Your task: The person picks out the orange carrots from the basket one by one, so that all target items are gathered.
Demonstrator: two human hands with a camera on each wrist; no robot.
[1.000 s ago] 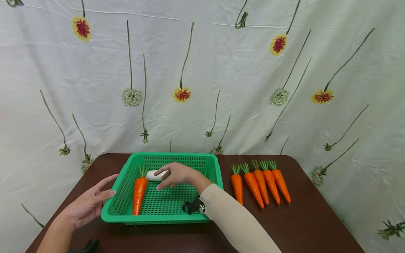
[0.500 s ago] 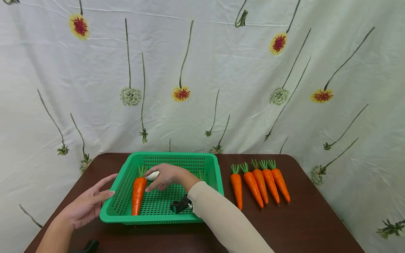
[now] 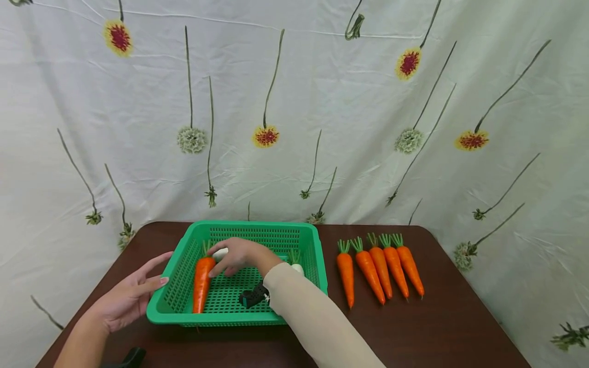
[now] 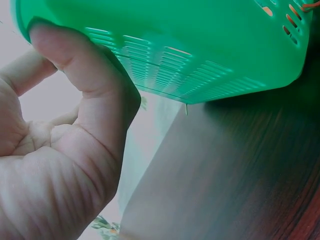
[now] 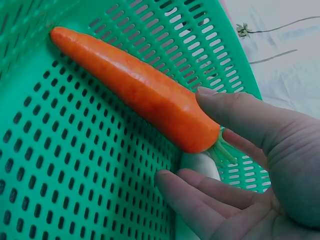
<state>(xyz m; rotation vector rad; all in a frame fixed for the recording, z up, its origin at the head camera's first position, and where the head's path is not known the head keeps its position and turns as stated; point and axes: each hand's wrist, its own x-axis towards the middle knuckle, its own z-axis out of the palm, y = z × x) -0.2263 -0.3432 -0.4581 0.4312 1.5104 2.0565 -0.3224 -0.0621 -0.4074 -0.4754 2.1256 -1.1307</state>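
Note:
A green plastic basket sits on the dark table. My left hand grips its left rim by thumb and fingers; in the left wrist view the thumb of my left hand lies against the basket wall. Inside the basket, at the left, lies an orange carrot with green stalks. My right hand reaches over its leafy end. In the right wrist view, thumb and fingers of my right hand are spread on either side of the carrot. A white radish is partly hidden beneath that hand.
Another white vegetable with green stalks shows at the basket's right, mostly behind my sleeve. Several carrots lie in a row on the table to the right. A flowered cloth hangs behind.
My right hand has moved left across the basket to the carrot's leafy end, covering more of the white radish. The left hand has kept its place on the rim.

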